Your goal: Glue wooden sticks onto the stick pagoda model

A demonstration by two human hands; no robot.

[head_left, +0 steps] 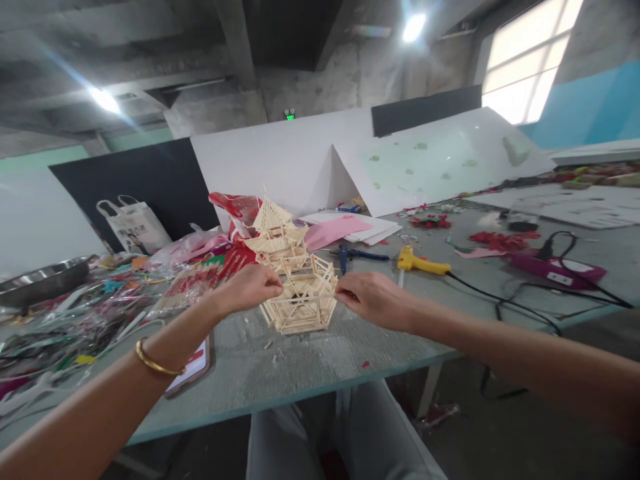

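Observation:
A hexagonal frame of pale wooden sticks [303, 317] stands on the table in front of me, open at the top. My left hand [250, 288] is closed in a pinch at its left side. On the opposite side, my right hand [375, 298] is pinched closed too. A thin wooden stick [310, 298] runs level between my fingertips along the frame's upper front; whether it is loose or part of the frame I cannot tell. Just behind stands a tiered pagoda model [273, 220] with a pointed roof, made of the same sticks.
A yellow glue gun [423, 261] with a black cord and blue-handled pliers [365, 255] lie to the right. A phone [193, 367] lies under my left forearm. Plastic-wrapped materials [100, 327] crowd the left, near a metal bowl [43, 280]. A purple power strip [557, 270] sits far right.

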